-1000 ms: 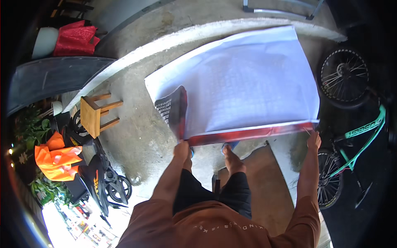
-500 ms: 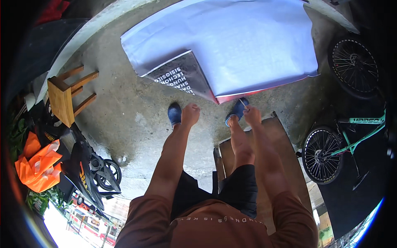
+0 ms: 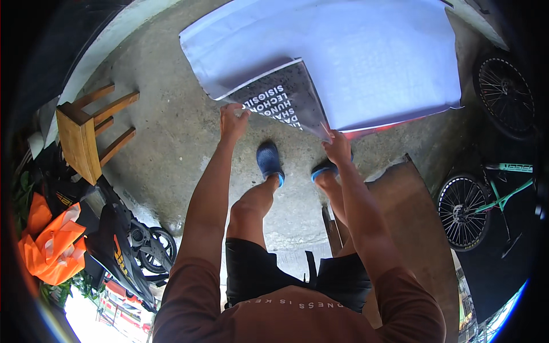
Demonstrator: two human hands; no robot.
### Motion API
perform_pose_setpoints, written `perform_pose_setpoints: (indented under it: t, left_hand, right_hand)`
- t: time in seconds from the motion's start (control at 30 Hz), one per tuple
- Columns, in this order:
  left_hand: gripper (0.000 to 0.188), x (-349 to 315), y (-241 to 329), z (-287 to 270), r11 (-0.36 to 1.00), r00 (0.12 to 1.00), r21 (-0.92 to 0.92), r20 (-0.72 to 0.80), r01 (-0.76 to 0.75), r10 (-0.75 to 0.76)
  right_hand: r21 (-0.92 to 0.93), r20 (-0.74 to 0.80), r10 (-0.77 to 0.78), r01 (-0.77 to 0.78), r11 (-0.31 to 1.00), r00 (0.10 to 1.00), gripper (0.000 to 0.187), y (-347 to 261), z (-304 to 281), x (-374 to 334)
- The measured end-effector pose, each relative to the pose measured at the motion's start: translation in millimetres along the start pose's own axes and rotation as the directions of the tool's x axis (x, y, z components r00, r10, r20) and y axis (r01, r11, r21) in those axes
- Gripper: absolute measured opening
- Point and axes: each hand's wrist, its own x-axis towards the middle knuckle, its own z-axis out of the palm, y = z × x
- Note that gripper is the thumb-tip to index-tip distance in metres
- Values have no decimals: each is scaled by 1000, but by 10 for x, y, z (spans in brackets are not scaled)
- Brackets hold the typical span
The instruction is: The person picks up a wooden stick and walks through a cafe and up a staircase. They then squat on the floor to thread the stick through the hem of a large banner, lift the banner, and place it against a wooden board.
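Fingers of both the left hand (image 3: 233, 119) and right hand (image 3: 337, 147) are pinched shut on the folded-back dark corner of the large white vinyl banner (image 3: 366, 57), which spreads across upper frame, beyond the blue shoes (image 3: 269, 160).

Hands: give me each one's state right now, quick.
Left hand: closed, gripping the edge of the big white banner at its folded-over dark flap.
Right hand: closed, pinching the banner's flap corner.
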Motion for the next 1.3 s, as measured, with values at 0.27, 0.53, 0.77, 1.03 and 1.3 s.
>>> perform_pose_setpoints:
  t: [0.27,0.53,0.77,1.03,1.3]
  left_hand:
    - [61,847,-187,244,987,987,18,13,-159,159]
    - [58,1327,-185,404,981,942,-146,329,125,-71]
    - [21,327,-604,-232,991,918,-1,378,-134,124]
    - [36,-1060,-1504,-330,930,979,365,197,-32,-44]
    - [25,-1593,-1552,-360,951,951,250,203,182,-235]
  right_hand:
    - [-6,-7,132,-132,991,991,82,221,379,719]
    - [279,-33,147,-132,951,989,95,881,979,958]
    - [275,-148,49,-6,961,988,46,762,1132,551]
    - [-45,121,-225,232,972,967,24,471,1372,-385]
    - [-54,477,63,-42,998,876,32,520,1623,-739]
